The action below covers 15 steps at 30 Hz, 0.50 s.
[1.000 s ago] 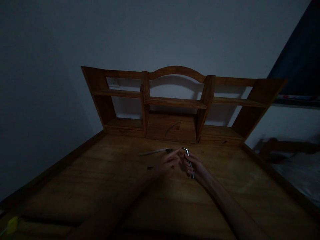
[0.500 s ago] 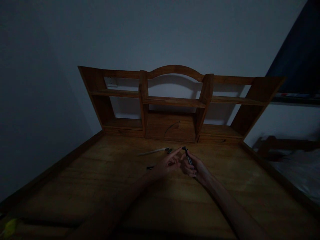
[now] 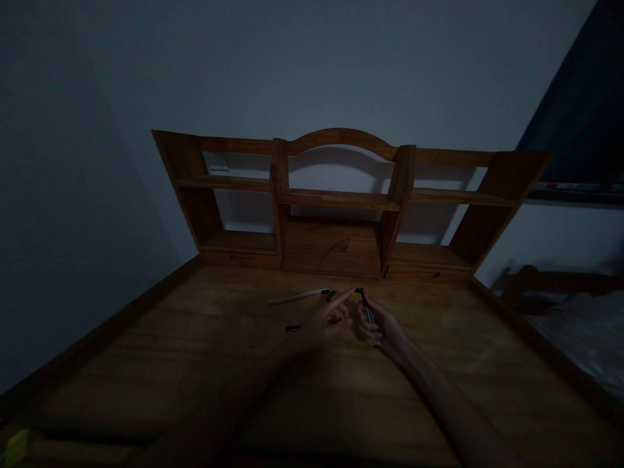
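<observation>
A: What do the fingers have hold of?

B: The right hand (image 3: 383, 327), just right of the frame's centre, is closed around a thin dark pen-like tool (image 3: 367, 311); the fingers wrap its lower part and its dark tip sticks out above them. The left hand (image 3: 325, 320) sits just beside it, loosely curled with the forefinger stretched toward that tip; I cannot tell in this dim light whether the finger touches it, and the hand grips nothing that I can see.

A: Which way does the tool run?

B: Its long axis goes from lower right to upper left in the frame, tip toward the shelf unit (image 3: 341, 201) at the back; it is held above the wooden desk (image 3: 195, 351), near the frame's middle.

A: Any writing or brand?

B: None that can be read; everything is too dark and small.

A: Counts?

B: One tool in hand; on the desk, one pale long stick (image 3: 297, 297) left of the hands, one small dark piece (image 3: 331, 295) at its right end, one short dark piece (image 3: 292, 328) lower left of the left hand; one yellow thing (image 3: 14, 445) at the lower left corner; one shelf unit with an arched top.
</observation>
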Motion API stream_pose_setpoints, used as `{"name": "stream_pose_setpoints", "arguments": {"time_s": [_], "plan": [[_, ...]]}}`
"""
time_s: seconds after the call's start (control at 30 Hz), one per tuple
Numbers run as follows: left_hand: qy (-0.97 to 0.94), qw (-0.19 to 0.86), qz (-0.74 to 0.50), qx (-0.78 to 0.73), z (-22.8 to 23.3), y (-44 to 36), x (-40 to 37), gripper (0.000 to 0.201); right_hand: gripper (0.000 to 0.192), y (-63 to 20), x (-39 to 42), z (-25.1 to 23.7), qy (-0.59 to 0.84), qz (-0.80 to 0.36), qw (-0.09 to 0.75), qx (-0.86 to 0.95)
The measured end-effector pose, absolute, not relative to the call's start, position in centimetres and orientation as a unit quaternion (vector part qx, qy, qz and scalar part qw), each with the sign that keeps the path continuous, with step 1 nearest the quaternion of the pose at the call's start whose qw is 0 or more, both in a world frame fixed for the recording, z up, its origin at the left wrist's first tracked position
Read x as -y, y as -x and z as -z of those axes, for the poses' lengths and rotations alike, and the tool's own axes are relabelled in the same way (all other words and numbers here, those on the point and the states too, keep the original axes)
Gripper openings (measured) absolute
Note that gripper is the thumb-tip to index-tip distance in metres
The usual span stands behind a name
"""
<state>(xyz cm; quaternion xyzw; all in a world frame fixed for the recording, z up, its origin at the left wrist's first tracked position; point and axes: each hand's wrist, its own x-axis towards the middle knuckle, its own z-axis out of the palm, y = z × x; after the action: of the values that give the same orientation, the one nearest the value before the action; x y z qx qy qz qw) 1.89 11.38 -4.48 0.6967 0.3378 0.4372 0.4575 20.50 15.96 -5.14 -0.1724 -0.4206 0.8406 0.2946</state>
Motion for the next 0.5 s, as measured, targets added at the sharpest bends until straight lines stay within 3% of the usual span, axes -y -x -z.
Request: {"name": "stream_pose_setpoints", "arguments": {"time_s": [0.5], "plan": [[-0.696, 0.450, -0.448, -0.335, 4.74, -1.75, -11.66, 0.067, 0.043, -20.46, -15.78, 5.14, 0.180, -0.838, 0.284, 0.429]]}}
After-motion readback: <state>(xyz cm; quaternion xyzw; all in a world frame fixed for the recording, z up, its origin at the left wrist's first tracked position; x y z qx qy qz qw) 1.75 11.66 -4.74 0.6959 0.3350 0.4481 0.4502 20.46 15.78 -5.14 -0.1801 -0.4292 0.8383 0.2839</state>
